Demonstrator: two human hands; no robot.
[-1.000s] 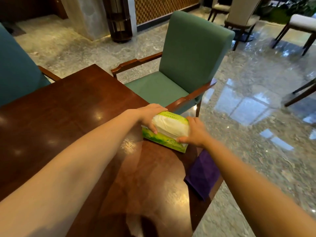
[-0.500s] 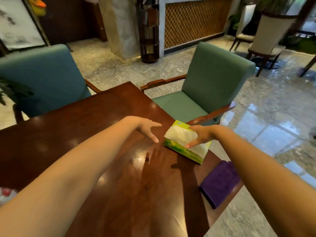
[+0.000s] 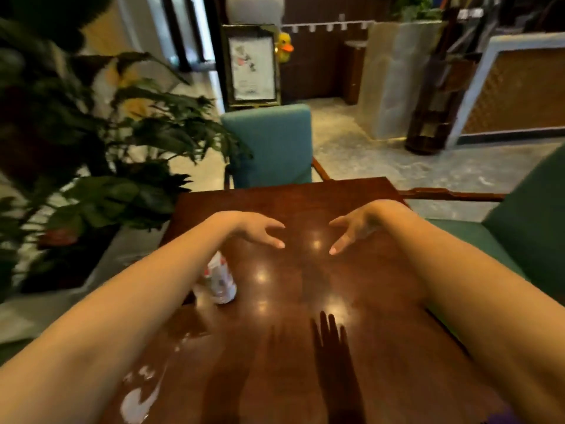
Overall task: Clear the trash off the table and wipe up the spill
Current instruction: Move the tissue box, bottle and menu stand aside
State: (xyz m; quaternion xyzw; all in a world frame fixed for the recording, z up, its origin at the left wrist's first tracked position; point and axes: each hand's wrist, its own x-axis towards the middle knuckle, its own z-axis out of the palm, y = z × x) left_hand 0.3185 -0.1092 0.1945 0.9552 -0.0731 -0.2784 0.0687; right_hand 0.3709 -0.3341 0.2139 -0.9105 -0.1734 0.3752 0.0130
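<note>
Both my hands hover over the middle of the dark wooden table point(image 3: 305, 197), empty, with fingers spread. My left hand point(image 3: 260, 229) and my right hand point(image 3: 351, 229) face each other, a gap between them. A crumpled white and red plastic bottle point(image 3: 218, 280) lies near the table's left edge, partly behind my left forearm. A wet patch of spilled liquid point(image 3: 140, 393) shines on the near left part of the table. The tissue pack and the purple cloth are out of view.
A teal chair point(image 3: 269, 142) stands at the far side of the table and a green armchair point(image 3: 519, 228) at the right. A large leafy plant point(image 3: 91, 154) crowds the left edge. Marble floor lies beyond.
My view has swung left from the table's right end. Both hands have let go of the green tissue pack and moved to the table's middle, empty. The bottle and spill have come into view.
</note>
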